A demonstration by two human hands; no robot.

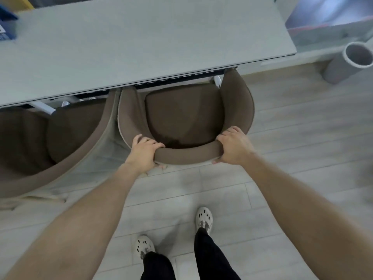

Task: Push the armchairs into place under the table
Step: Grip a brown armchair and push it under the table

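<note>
Head view, looking down on a person standing at the long edge of a pale grey table (141, 43). Two brown armchairs stand side by side along this edge. The right-hand armchair (184, 116), at the centre of the view, has the front of its seat and the tips of its arms just under the tabletop; most of the seat cushion and the whole curved backrest remain outside the table's edge. The left hand (144, 151) is wrapped over the backrest rim at about 7 o'clock on the chair's curve, and the right hand (232, 146) is clamped on the same rim at about 5 o'clock; both have fingers curled over the top of the padding with the thumb side below, a full closed hold on the chair. Both forearms are extended toward 12 o'clock, a posture consistent with pushing.

The left-hand armchair (60, 136), at 9 o'clock in the view, sits with its front under the tabletop too, but its backrest reaches farther out over the floor (282, 178) than its neighbour's, and no hand touches it. The two chairs stand just beside each other, possibly touching.

Judged progress: the first chair is partly seated under the table with some travel left; the second chair appears not yet fully pushed home. A grey cylindrical bin (347, 63) stands at 2 o'clock, well apart from either chair.
</note>
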